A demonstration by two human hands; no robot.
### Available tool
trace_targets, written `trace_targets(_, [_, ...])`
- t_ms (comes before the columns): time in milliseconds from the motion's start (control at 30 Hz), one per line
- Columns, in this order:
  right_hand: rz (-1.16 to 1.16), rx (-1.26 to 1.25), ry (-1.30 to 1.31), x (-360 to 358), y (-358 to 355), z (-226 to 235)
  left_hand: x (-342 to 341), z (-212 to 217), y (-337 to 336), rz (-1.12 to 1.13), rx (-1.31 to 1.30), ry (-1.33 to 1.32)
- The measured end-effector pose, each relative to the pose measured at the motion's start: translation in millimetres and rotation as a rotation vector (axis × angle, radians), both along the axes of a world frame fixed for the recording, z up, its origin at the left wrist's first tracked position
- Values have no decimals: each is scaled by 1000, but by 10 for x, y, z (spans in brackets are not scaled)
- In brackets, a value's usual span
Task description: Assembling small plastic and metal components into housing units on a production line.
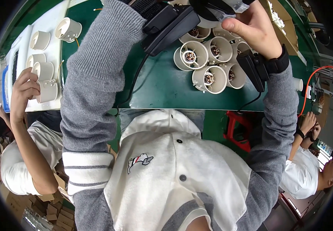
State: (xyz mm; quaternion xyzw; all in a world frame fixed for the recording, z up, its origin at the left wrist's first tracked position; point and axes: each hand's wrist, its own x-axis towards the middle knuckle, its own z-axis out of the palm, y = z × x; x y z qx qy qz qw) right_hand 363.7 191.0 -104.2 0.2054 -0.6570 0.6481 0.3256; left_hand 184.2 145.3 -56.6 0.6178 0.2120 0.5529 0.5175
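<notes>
- My right hand sits at the 1 o'clock edge of the view, thumb pinched against a clear-wrapped dark part.
- The cream cup housings lie on the green bench directly below that hand, open mouths tilted toward me.
- My left hand is cropped out at 12 o'clock; whether it grips anything I cannot tell.
- My right hand is the nearer one to the cluster.
- Count: about seven housings in the cluster, some partly hidden; five more at 10 o'clock on a white tray, one held by a co-worker's hand.
</notes>
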Motion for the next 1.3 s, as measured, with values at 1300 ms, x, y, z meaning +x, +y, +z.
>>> trace_targets(1300, [-595,-20,-643,204,55,406,67,38,418,-11,116,15])
